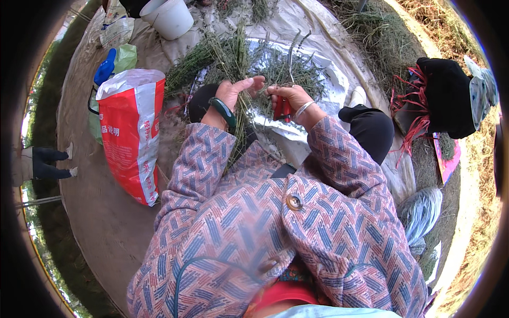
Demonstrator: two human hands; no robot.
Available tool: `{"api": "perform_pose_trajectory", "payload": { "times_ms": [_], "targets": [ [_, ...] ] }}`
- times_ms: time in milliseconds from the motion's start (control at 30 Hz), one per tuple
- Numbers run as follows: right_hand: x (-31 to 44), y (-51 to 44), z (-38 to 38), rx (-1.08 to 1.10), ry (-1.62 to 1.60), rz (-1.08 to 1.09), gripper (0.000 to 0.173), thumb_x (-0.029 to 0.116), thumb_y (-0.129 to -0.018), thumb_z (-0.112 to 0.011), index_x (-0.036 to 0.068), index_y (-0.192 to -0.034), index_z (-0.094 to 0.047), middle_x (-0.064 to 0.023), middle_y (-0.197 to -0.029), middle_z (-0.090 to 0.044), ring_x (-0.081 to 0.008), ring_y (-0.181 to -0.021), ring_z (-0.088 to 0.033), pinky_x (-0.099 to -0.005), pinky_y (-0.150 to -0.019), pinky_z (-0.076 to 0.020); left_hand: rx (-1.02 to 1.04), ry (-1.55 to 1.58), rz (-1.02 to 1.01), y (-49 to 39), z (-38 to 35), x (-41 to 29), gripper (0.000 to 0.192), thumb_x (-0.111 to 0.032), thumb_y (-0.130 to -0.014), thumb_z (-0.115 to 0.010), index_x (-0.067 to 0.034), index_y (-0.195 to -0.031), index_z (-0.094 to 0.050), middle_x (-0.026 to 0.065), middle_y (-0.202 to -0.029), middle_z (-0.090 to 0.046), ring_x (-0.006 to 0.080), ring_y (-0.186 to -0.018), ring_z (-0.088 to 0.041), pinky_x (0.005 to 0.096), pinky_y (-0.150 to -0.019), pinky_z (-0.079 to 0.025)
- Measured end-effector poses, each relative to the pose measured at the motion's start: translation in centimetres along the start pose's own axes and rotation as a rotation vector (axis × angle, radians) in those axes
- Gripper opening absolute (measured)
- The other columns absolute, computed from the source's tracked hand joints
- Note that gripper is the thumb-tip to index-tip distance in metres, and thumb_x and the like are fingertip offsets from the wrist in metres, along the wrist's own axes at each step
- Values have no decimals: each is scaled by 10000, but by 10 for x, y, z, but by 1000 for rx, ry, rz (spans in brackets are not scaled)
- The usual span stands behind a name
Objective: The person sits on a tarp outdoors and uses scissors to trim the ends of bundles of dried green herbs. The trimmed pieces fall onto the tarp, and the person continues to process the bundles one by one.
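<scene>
My left hand wears a dark green bangle and rests against a bunch of long green plant stems that runs down past the wrist to my lap. Its thumb and fingers are apart; whether they grip any stems cannot be told. Red-handled pruning shears are in my right hand, with the metal part pointing away from me. Between and beyond both hands, cut plant sprigs lie on a silvery white sheet.
A red and white woven sack stands at the left, beside a green bag with a blue item. A white bucket is at the upper left. Piled stems lie at the upper right. Other people are at the left and right edges.
</scene>
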State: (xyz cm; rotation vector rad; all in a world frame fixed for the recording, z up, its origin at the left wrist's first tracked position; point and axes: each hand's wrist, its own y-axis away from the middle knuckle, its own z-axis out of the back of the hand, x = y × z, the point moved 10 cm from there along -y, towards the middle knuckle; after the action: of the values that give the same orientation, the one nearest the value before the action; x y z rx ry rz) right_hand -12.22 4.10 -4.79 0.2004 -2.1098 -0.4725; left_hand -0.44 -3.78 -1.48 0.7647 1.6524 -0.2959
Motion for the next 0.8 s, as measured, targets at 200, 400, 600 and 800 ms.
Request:
{"api": "perform_pose_trajectory", "payload": {
  "times_ms": [200, 400, 600, 800],
  "targets": [
    [-11, -18, -11, -4, -88, 135, 136, 57, -805, -714, -1, -922, -676, -46, -699, -635, -114, -556, -567, -252, -502, -451, -38, -64, -13, -9, -3, 14, 183, -39, -824, -700, -9, -1001, -663, 72, -928, -692, 155, -860, -643, 296, -819, -499],
    [-16, -29, -5, -28, -54, 101, 85, 52, -819, -708, 4, -858, -650, -88, -779, -691, -123, -603, -629, -233, -532, -487, -172, -55, -100, -15, 13, 18, 184, -32, -838, -678, -2, -1014, -632, 49, -916, -670, 150, -810, -640, 285, -760, -510],
    [-11, -23, 7, -83, -185, 90, 101, 63, -873, -653, -15, -933, -628, -101, -846, -686, -148, -702, -664, -255, -620, -539, -146, -110, -63, -17, 9, 18, 182, -57, -871, -647, 23, -1035, -640, 89, -948, -696, 161, -840, -666, 286, -773, -533],
    [15, -30, 16, 29, -283, 124, 110, 111, -897, -629, 3, -917, -625, -68, -787, -672, -122, -639, -624, -270, -606, -536, 19, 50, 126, -15, -13, 22, 265, -94, -906, -600, 26, -1141, -617, 114, -1007, -696, 182, -837, -675, 306, -753, -553]
  ]
}}
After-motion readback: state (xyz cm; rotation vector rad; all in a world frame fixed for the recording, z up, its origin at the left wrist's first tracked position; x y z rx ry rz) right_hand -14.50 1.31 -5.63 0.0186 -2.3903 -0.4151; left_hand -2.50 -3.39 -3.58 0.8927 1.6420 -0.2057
